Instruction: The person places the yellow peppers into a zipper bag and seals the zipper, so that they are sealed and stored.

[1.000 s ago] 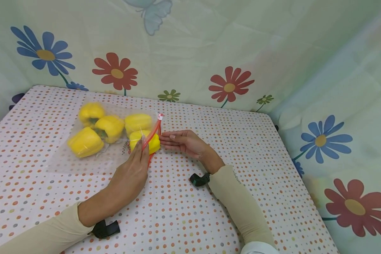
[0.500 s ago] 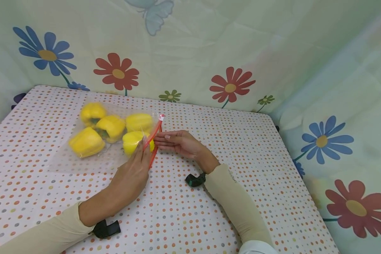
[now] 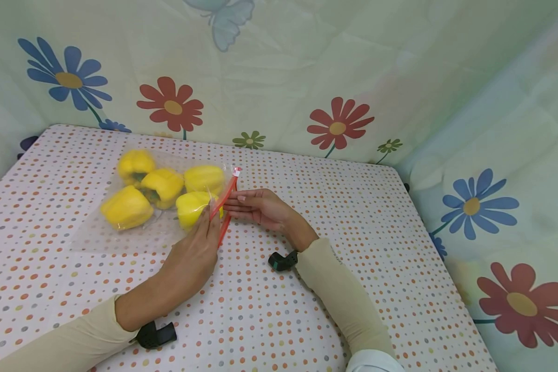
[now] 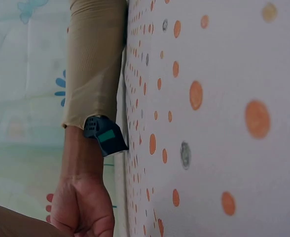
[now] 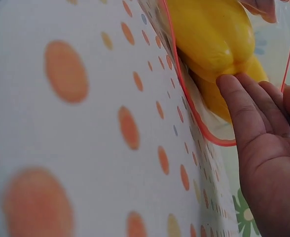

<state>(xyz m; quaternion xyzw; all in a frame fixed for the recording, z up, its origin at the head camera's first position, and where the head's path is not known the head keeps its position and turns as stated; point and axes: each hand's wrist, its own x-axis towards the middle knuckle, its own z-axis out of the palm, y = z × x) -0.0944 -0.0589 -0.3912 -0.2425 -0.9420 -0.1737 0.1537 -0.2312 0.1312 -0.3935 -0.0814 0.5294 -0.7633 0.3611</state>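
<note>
A clear zip bag (image 3: 93, 240) with a red-edged mouth lies on its side, its mouth facing right and held up. Several yellow bell peppers (image 3: 126, 208) are inside it. My left hand (image 3: 190, 261) holds the bag's upper edge near the red strip; its thumb is hidden. My right hand (image 3: 262, 209) reaches into the mouth with straight fingers. In the right wrist view its fingertips (image 5: 227, 81) touch the end of the nearest bell pepper (image 5: 216, 37), just inside the red rim (image 5: 182, 79). The left wrist view catches only the right forearm and palm (image 4: 83, 205).
A dotted cloth covers the table (image 3: 269, 310). Behind and to the right hangs a curtain (image 3: 269, 67) printed with flowers. A black wrist camera (image 3: 282, 261) sits under the right wrist, and another black camera (image 3: 155, 336) under the left.
The nearest bell pepper has moved left, from the mouth deeper into the bag, with my right fingers following it past the red edge. My left hand has barely moved.
</note>
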